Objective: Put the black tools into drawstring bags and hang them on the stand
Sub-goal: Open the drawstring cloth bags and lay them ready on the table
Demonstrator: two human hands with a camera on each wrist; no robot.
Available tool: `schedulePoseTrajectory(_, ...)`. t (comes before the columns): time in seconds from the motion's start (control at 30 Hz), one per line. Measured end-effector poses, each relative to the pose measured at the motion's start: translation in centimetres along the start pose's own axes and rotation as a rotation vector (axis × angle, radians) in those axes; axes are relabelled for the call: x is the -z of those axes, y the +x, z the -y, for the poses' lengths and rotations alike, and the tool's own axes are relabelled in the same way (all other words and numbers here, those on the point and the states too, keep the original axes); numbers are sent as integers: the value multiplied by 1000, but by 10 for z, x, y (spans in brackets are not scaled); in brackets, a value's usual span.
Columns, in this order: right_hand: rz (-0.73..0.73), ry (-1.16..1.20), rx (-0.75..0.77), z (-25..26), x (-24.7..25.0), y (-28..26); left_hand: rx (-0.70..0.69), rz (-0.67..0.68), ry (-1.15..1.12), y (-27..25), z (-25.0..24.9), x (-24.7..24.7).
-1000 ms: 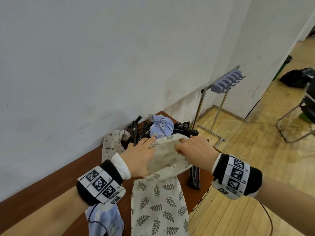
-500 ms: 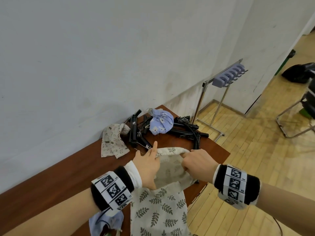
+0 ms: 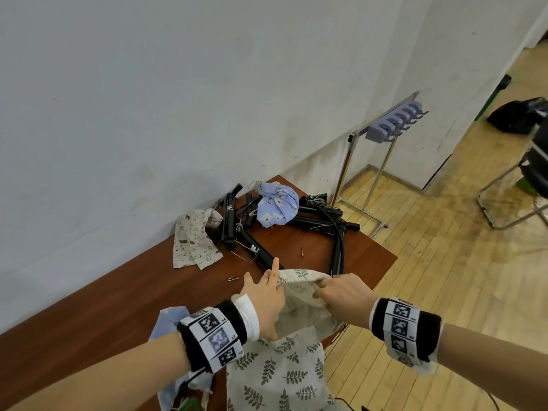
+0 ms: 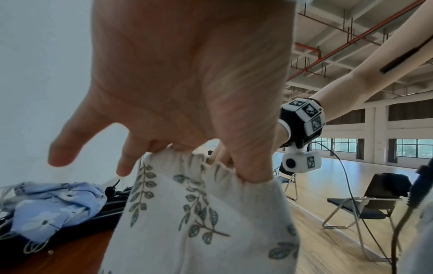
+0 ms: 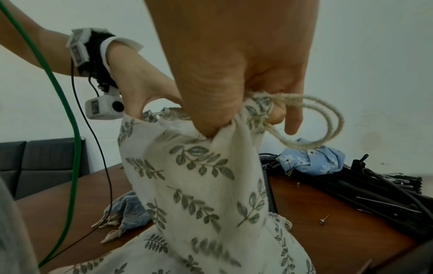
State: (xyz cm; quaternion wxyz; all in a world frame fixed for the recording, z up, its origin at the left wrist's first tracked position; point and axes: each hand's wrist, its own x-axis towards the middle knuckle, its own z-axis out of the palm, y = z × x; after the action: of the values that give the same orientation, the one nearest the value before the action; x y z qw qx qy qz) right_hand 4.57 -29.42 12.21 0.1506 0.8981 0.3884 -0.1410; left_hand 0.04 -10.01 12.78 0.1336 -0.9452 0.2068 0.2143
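Note:
A cream drawstring bag with green leaf print [image 3: 278,372] [image 4: 199,213] [image 5: 199,185] hangs over the table's near edge, its mouth held up between both hands. My left hand [image 3: 267,292] [image 4: 192,129] pinches the left side of the gathered rim, forefinger and little finger sticking out. My right hand [image 3: 341,295] [image 5: 234,103] grips the right side of the rim and the cord loop [image 5: 328,126]. Black tools [image 3: 320,218] [image 5: 386,196] lie piled at the table's far corner. The metal stand with lilac hooks [image 3: 394,120] rises beyond the table.
A filled blue floral bag [image 3: 277,207] sits on the tool pile. A flat beige printed bag [image 3: 192,238] lies by the wall; another blue bag [image 3: 169,321] is under my left wrist. Small pins [image 3: 302,251] dot the brown table [image 3: 118,298]. Folding chairs [image 4: 365,204] stand on the wood floor.
Both hands drew the leaf bag's mouth toward me and lower, uncovering the tool pile and blue bag. The bag's mouth has spread wider between the hands.

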Motion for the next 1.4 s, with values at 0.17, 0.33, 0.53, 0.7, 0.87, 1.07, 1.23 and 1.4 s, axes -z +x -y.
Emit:
schedulePoseTrajectory(0.17, -38, 22, -45, -5, -6, 4, -27, 0, -25, -1, 2, 0)
schedulePoseTrajectory(0.33, -48, 39, 24, -37, -4, -11, -195, -62, -504, -11, 32, 9)
schedulePoseTrajectory(0.53, -441, 75, 158, -82, 30, -49, -225, -245, -814, -38, 85, 27)
schedulePoseTrajectory(0.7, -482, 784, 145, -72, 87, -64, -280, -364, -1451, -58, 101, 63)
schedulePoseTrajectory(0.87, -66, 1412, 117, -62, 106, -74, -353, 17, -1934, -68, 97, 53)
schedulePoseTrajectory(1.07, 313, 1204, -28, -33, 43, -27, -151, 488, -1847, -23, 99, -48)
schedulePoseTrajectory(1.23, 419, 1205, -242, -15, -35, 47, 298, 268, -1637, 19, 90, -121)
schedulePoseTrajectory(1.4, 366, 996, -291, -17, -76, 107, 443, 59, -1184, 47, 97, -155)
